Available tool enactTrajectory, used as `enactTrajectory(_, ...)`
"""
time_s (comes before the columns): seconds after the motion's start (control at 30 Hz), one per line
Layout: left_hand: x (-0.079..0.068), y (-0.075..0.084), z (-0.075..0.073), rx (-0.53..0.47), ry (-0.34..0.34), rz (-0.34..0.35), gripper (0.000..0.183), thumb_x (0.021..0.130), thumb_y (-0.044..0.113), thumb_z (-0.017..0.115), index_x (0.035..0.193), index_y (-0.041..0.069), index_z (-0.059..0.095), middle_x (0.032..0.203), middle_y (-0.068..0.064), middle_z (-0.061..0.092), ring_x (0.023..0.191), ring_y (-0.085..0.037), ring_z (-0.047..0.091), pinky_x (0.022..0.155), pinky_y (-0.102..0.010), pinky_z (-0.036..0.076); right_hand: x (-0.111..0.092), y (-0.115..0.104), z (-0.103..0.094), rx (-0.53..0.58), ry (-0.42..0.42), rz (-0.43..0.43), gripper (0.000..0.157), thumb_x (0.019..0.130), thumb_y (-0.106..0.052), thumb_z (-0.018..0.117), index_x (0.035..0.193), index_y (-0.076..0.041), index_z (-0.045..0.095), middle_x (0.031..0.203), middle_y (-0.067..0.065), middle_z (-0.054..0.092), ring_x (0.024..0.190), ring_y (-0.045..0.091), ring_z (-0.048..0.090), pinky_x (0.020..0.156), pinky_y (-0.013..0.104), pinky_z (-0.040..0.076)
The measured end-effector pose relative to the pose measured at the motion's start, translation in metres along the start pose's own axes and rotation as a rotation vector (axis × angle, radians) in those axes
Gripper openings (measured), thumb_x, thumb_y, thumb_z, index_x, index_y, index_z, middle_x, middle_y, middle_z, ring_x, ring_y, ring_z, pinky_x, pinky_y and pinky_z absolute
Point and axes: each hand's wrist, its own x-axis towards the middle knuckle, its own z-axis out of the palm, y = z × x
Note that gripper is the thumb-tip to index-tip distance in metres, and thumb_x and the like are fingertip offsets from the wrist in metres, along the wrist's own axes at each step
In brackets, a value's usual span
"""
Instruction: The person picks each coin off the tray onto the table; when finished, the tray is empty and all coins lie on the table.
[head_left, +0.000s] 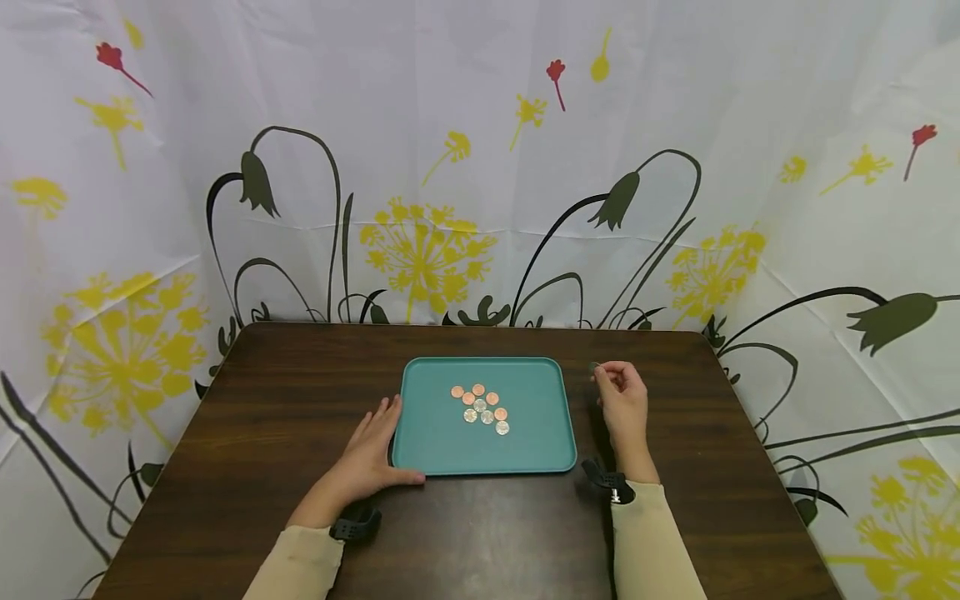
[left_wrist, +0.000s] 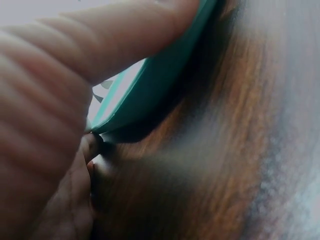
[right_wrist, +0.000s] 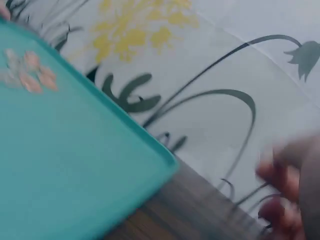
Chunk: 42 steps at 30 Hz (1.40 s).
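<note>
On the teal tray lie several loose coins, copper ones towards the back and silver ones mostly nearer the front. My left hand rests at the tray's left side, fingers stretched along that edge and thumb across the near left corner. In the left wrist view the thumb lies against the tray's teal side. Past the tray's right edge, my right hand pinches a small greyish coin between thumb and fingertips. That hand is blurred in the right wrist view.
The tray lies on a dark brown wooden table. Behind and around the table hangs a white curtain printed with yellow, red and dark green flowers. Dark bands circle both wrists.
</note>
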Motion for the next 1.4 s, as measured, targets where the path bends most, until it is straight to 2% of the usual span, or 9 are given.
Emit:
enactTrajectory(0.13, -0.001, 0.000, -0.004, 0.013, 0.019, -0.004, 0.147, 0.075, 0.058, 0.098, 0.174, -0.001, 0.008, 0.182, -0.024, 0.013, 0.171, -0.045, 0.006, 0.135, -0.067, 0.004, 0.011, 0.005, -0.015, -0.175, 0.140, 0.108, 0.018, 0.105, -0.021, 0.076, 0.107, -0.003, 0.073, 0.085, 0.001, 0.066, 0.068, 0.010, 0.055, 0.058, 0.020, 0.044)
enactTrajectory(0.23, -0.001, 0.000, -0.004, 0.011, 0.021, 0.000, 0.147, 0.075, 0.058, 0.098, 0.174, -0.002, 0.008, 0.182, -0.024, 0.012, 0.171, -0.046, 0.006, 0.135, -0.068, 0.004, 0.020, 0.010, -0.027, -0.114, 0.159, 0.179, 0.021, 0.104, -0.021, 0.076, 0.109, -0.002, 0.074, 0.082, -0.006, 0.061, 0.061, 0.008, 0.055, 0.051, 0.018, 0.044)
enactTrajectory(0.37, -0.002, 0.000, 0.000, 0.005, 0.007, 0.002, 0.147, 0.076, 0.064, 0.095, 0.175, 0.000, 0.007, 0.183, -0.023, 0.010, 0.171, -0.045, 0.005, 0.135, -0.068, 0.002, 0.033, 0.018, -0.039, 0.005, 0.194, 0.156, 0.022, 0.104, -0.017, 0.076, 0.113, 0.003, 0.072, 0.084, 0.001, 0.068, 0.049, 0.007, 0.056, 0.040, 0.018, 0.043)
enactTrajectory(0.47, -0.006, -0.002, 0.004, 0.008, -0.013, -0.020, 0.148, 0.075, 0.066, 0.094, 0.175, 0.000, 0.006, 0.183, -0.022, 0.009, 0.171, -0.045, 0.003, 0.135, -0.068, 0.002, 0.038, 0.024, -0.043, -0.018, 0.161, 0.163, 0.022, 0.104, -0.018, 0.077, 0.113, 0.001, 0.073, 0.088, 0.005, 0.072, 0.050, 0.007, 0.058, 0.041, 0.020, 0.046)
enactTrajectory(0.6, -0.010, -0.003, 0.005, 0.006, -0.014, -0.027, 0.149, 0.074, 0.066, 0.094, 0.174, -0.001, 0.007, 0.183, -0.023, 0.010, 0.171, -0.046, 0.003, 0.134, -0.070, 0.002, 0.045, 0.030, -0.042, -0.198, 0.014, 0.197, 0.023, 0.103, -0.025, 0.079, 0.112, -0.004, 0.077, 0.090, 0.001, 0.073, 0.063, 0.010, 0.062, 0.055, 0.021, 0.053)
enactTrajectory(0.7, -0.006, -0.002, 0.004, 0.004, 0.003, -0.007, 0.147, 0.075, 0.066, 0.094, 0.175, 0.000, 0.008, 0.183, -0.023, 0.011, 0.171, -0.046, 0.005, 0.134, -0.070, 0.003, 0.053, 0.029, -0.040, -0.313, -0.037, 0.189, 0.022, 0.102, -0.025, 0.081, 0.110, -0.004, 0.081, 0.089, 0.001, 0.074, 0.069, 0.011, 0.061, 0.062, 0.022, 0.055)
enactTrajectory(0.9, 0.001, 0.000, 0.003, 0.002, -0.004, -0.005, 0.148, 0.075, 0.066, 0.094, 0.175, 0.000, 0.007, 0.183, -0.022, 0.010, 0.171, -0.046, 0.004, 0.134, -0.070, 0.003, 0.065, 0.026, -0.040, -0.386, -0.057, 0.270, 0.024, 0.100, -0.025, 0.082, 0.109, -0.003, 0.082, 0.087, 0.002, 0.076, 0.065, 0.011, 0.059, 0.059, 0.023, 0.054)
enactTrajectory(1.17, 0.002, -0.001, 0.003, 0.018, -0.005, -0.009, 0.148, 0.075, 0.066, 0.094, 0.175, 0.000, 0.006, 0.183, -0.021, 0.010, 0.171, -0.044, 0.003, 0.135, -0.069, 0.002, 0.071, 0.019, -0.037, -0.524, -0.053, 0.297, 0.029, 0.099, -0.030, 0.083, 0.107, -0.003, 0.081, 0.082, 0.001, 0.075, 0.059, 0.012, 0.059, 0.058, 0.026, 0.052)
enactTrajectory(1.4, 0.001, 0.000, 0.002, 0.016, -0.005, -0.009, 0.148, 0.075, 0.065, 0.095, 0.175, 0.000, 0.006, 0.183, -0.022, 0.010, 0.171, -0.045, 0.004, 0.135, -0.069, 0.001, 0.069, 0.020, -0.036, -0.535, -0.051, 0.325, 0.033, 0.096, -0.037, 0.085, 0.106, -0.007, 0.079, 0.081, -0.002, 0.076, 0.061, 0.012, 0.066, 0.064, 0.026, 0.055)
